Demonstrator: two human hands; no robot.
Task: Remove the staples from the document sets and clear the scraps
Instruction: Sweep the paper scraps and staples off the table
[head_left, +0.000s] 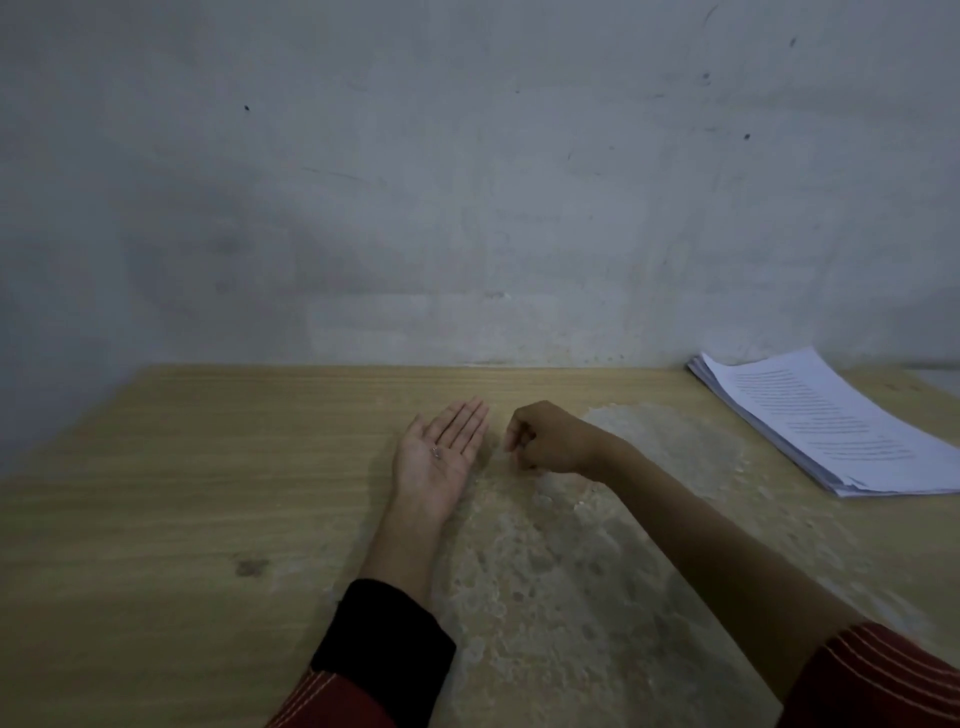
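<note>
A grey, scuffed wall (467, 182) fills the upper half of the view. Below it, a wooden table (182, 467) runs across the frame; a pale, worn patch (561, 571) covers its surface from the middle toward the near right.

A stack of printed papers (831, 421) lies at the far right corner of the table, close to the wall and angled to the table edge. It is well apart from both hands.

Both forearms reach forward over the table. The left one comes out of a black cuff (384, 644) and the right one out of a red sleeve with white stripes (883, 680).

The left hand (441, 457) rests on the table, palm up, with fingers straight and together. The right hand (550, 441) is just beside it, to its right, knuckles up. Its fingers are curled inward, with thumb and forefinger tips close together and pointing toward the left hand. It cannot be determined whether they pinch anything.

Small metal staple scraps (436, 453) lie loose in the middle of the left palm; their number is too small to make out.
</note>
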